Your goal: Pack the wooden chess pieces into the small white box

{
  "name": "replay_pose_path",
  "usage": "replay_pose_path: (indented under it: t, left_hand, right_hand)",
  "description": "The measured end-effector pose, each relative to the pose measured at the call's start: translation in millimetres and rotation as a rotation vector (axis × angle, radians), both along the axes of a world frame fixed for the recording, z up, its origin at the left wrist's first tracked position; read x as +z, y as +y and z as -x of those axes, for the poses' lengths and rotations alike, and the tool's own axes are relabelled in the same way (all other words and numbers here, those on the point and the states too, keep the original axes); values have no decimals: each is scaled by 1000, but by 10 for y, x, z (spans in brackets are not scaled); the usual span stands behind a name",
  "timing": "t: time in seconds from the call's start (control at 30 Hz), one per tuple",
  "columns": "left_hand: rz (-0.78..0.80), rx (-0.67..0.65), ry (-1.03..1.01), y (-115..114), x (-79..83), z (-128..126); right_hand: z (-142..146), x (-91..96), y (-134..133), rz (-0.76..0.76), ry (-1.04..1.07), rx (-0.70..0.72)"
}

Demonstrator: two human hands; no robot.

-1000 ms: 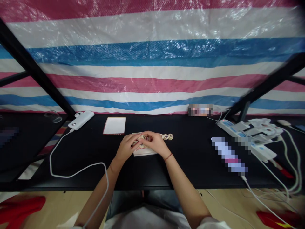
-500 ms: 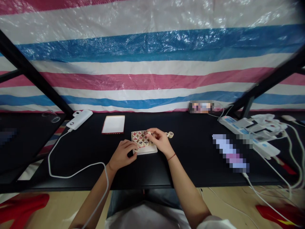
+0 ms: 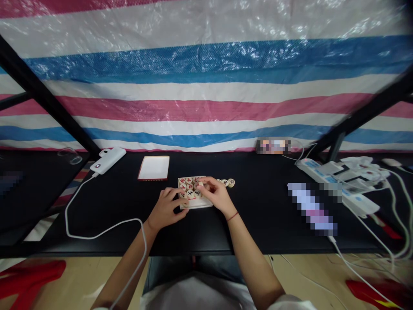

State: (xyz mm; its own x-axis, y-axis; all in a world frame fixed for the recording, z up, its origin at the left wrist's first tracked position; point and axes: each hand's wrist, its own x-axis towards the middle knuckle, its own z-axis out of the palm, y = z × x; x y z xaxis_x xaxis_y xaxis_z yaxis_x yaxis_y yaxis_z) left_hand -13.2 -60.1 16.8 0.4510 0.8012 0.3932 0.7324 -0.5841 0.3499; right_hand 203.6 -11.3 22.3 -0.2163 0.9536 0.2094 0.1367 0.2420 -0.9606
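A white box holds rows of round Chinese chess pieces marked with red or black characters; a bare strip shows at its front right. My left hand is at the box's left side, fingers apart, fingertips touching the front-left corner next to a piece there. Over the box's right part, my right hand pinches one Chinese chess piece on edge between thumb and fingers. It hides some pieces behind it. More loose pieces lie on the table just right of the box.
A box lid lies open side up on the black table. A white device with a cable is at left. On the right are a blurred phone, a power strip and cables. Another blurred device stands at the back.
My left fingers have spread from their pinch at the front-left piece. My right hand has shifted slightly down and right, the piece now tilted on edge; more loose pieces show behind it.
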Motion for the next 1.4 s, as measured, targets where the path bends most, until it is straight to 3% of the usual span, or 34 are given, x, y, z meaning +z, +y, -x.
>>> replay_pose_path:
  t: [0.17, 0.33, 0.47, 0.63, 0.87, 1.0, 1.1, 1.23, 1.4]
  left_hand:
    - [25, 23, 15, -1, -35, 5]
    - [43, 73, -10, 7, -47, 9]
    - [69, 91, -42, 14, -68, 12]
    - [79, 73, -65, 15, -82, 19]
    - [52, 56, -62, 21, -71, 26]
    - [29, 73, -52, 3, -58, -9]
    - [-14, 76, -9, -13, -58, -79]
    - [-69, 71, 30, -14, -90, -173]
    - [-57, 78, 35, -20, -102, -194]
  right_hand:
    - [59, 79, -241, -170, -264, 22]
    - [279, 102, -441, -184, -667, -1]
    - [417, 98, -440, -242, -855, 50]
    - [411, 105, -448, -257, -863, 64]
    - [359, 107, -510, -263, -670, 70]
    - [99, 164, -339, -301, -554, -108]
    - [-179, 203, -124, -249, -750, -240]
    - [-380, 146, 53, -148, -996, -180]
    - [-400, -7, 74, -139, -1036, -166]
